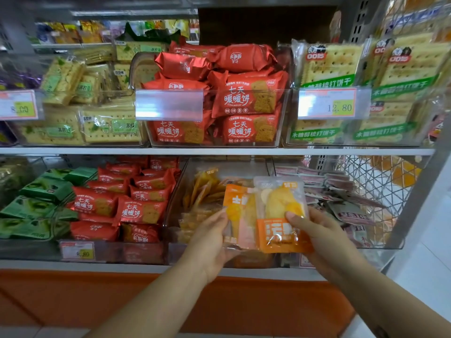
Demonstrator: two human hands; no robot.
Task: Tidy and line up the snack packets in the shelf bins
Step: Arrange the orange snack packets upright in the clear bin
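Both hands hold orange snack packets upright in front of a clear bin (180, 191) on the lower shelf. My left hand (212, 237) grips the left packet (238, 206) by its lower left edge. My right hand (319, 235) pinches the right packet (280, 211), thumb on its front; this one has a clear window showing yellow pieces. The two packets overlap slightly side by side. More orange packets (205, 193) lie loosely in the bin behind them.
Red biscuit packets (136, 206) fill the bin to the left, green packets (36, 203) lie further left. A bin of pinkish packets (341, 198) stands to the right, beside a wire basket (380, 181). The upper shelf holds cracker bins and a red-packet bin (219, 106).
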